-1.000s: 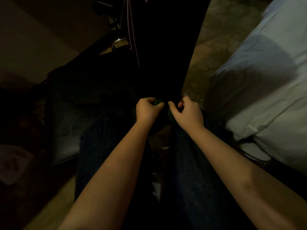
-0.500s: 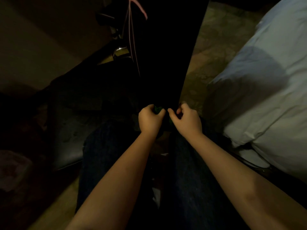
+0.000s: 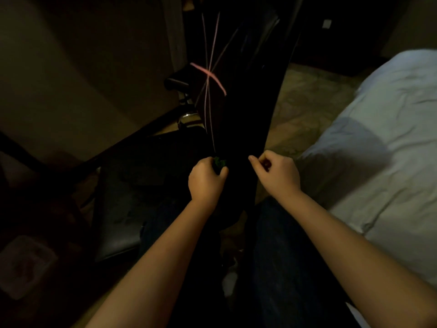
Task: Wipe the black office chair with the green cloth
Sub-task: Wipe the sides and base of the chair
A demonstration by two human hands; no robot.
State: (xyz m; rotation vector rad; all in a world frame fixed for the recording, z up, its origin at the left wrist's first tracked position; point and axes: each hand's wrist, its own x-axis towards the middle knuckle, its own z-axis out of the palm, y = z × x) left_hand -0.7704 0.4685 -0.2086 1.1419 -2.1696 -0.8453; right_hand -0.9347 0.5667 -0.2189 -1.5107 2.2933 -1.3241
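The room is dim. The black office chair's tall backrest (image 3: 248, 102) rises straight ahead, with pink cord tied across it; its dark seat (image 3: 123, 209) lies to the lower left. My left hand (image 3: 205, 181) is shut on the bunched green cloth (image 3: 220, 162), pressed against the lower backrest. Only a small green tuft shows above my fingers. My right hand (image 3: 276, 176) sits a little to the right at the backrest's right edge, fingers curled; I cannot tell whether it grips the edge.
A bed with pale sheets (image 3: 378, 150) fills the right side. A wall (image 3: 71, 79) and dark rail run along the left. My knees in dark jeans (image 3: 283, 256) are below the hands. A pale container (image 3: 23, 263) lies at the lower left.
My hands have moved apart: the right hand shifted rightward off the cloth, leaving it in the left hand alone. The view has tilted up, showing more of the backrest and pink cord.
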